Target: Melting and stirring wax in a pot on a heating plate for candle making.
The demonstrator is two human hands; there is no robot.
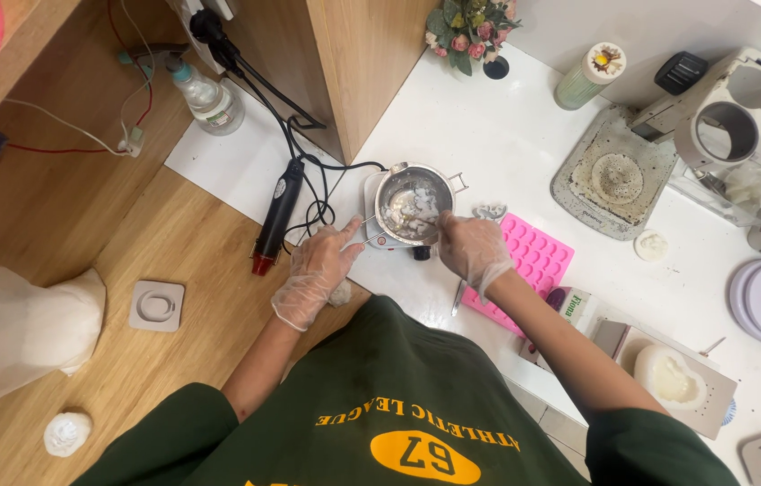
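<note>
A small metal melting pot (413, 203) with white chunks inside stands on a little white hot plate on the white counter (488, 135). My left hand (317, 268), in a clear plastic glove, pinches the pot's thin handle at the left rim. My right hand (470, 247), also gloved, is closed on a small tool whose tip reaches into the pot at its right rim. A pink silicone mould (538, 256) with many small cavities lies just right of my right hand.
A black heat gun (279, 209) with cables lies left of the pot. A spray bottle (209, 99), a flower bunch (470, 27), a grey scale (616, 175), a white heart-shaped block (668, 378) and a plastic bag (16, 328) surround the spot.
</note>
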